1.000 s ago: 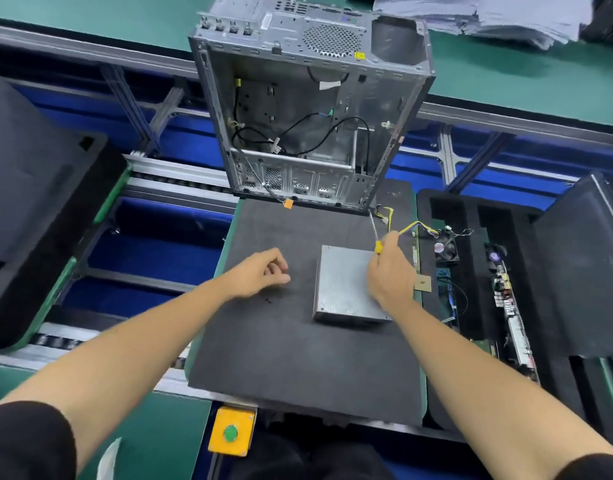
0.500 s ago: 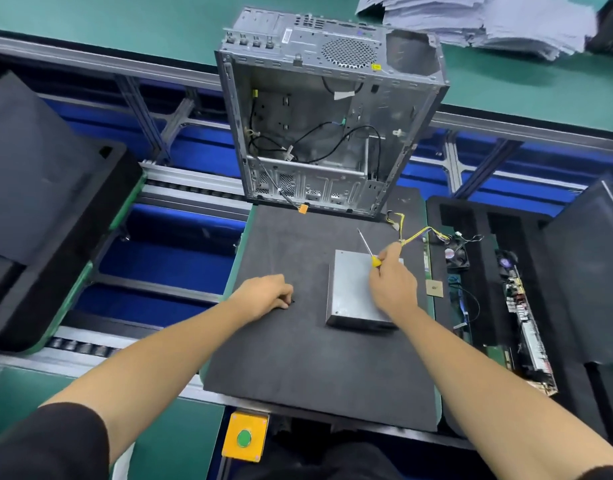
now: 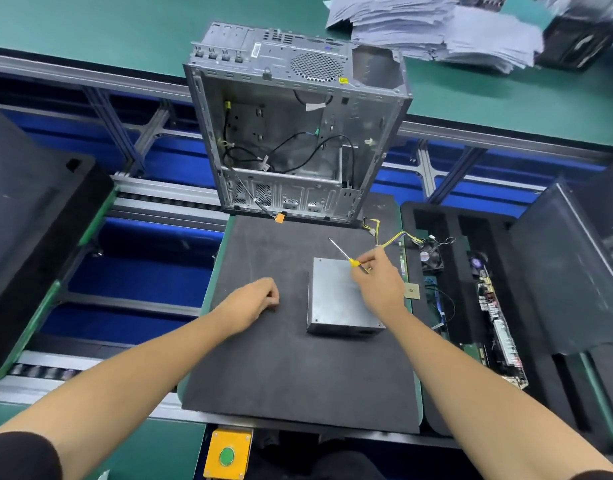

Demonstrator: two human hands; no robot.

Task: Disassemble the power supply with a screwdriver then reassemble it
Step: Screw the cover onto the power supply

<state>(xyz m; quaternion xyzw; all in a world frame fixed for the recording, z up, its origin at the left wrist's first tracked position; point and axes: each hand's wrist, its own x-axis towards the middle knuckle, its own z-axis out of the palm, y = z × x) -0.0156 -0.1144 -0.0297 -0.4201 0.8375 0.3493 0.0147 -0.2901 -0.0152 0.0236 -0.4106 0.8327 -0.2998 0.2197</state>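
Note:
The grey metal power supply (image 3: 336,303) lies flat on the black foam mat (image 3: 291,375), its yellow and black cables (image 3: 391,239) trailing off to the far right. My right hand (image 3: 379,285) hovers over the box's right part and grips a thin screwdriver (image 3: 344,255) with a yellow handle; its shaft points up and to the left, off the box. My left hand (image 3: 251,303) rests on the mat left of the box with its fingers curled down; I cannot tell whether they pinch something small.
An open, emptied computer case (image 3: 298,133) stands at the mat's far edge. A black foam tray (image 3: 471,306) on the right holds a small fan and circuit boards. A yellow box with a green button (image 3: 227,455) sits at the near edge. Stacked papers (image 3: 429,26) lie far right.
My right hand has tilted the screwdriver so its tip swings from pointing away to up and left. My left hand has curled and settled onto the mat.

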